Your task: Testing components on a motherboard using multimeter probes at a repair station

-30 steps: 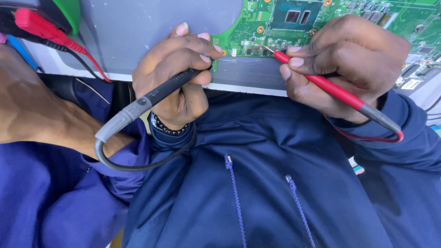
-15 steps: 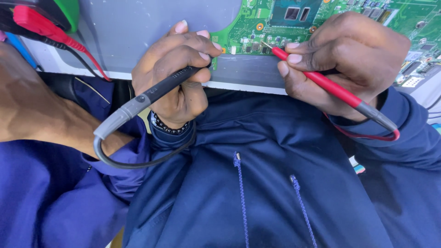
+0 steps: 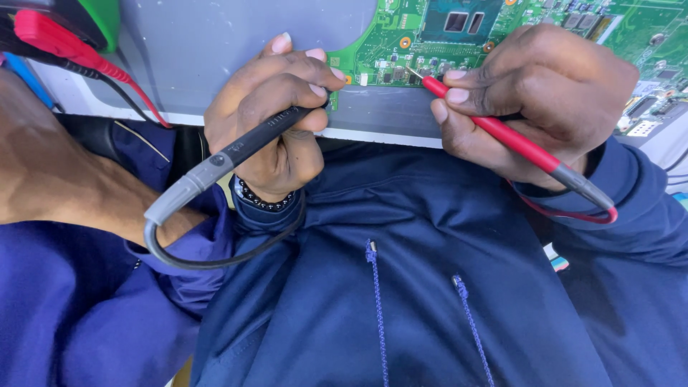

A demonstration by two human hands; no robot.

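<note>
Two hands are working two test probes over one green circuit board lying on a grey desk. The left hand is clamping the black probe at the board's near-left corner; the right hand is pinching the red probe, tip touching the board's near edge. The hands are sitting close, with narrow room between them, and bare desk is lying left of the left hand.

Both hands press probes onto green board.
</note>
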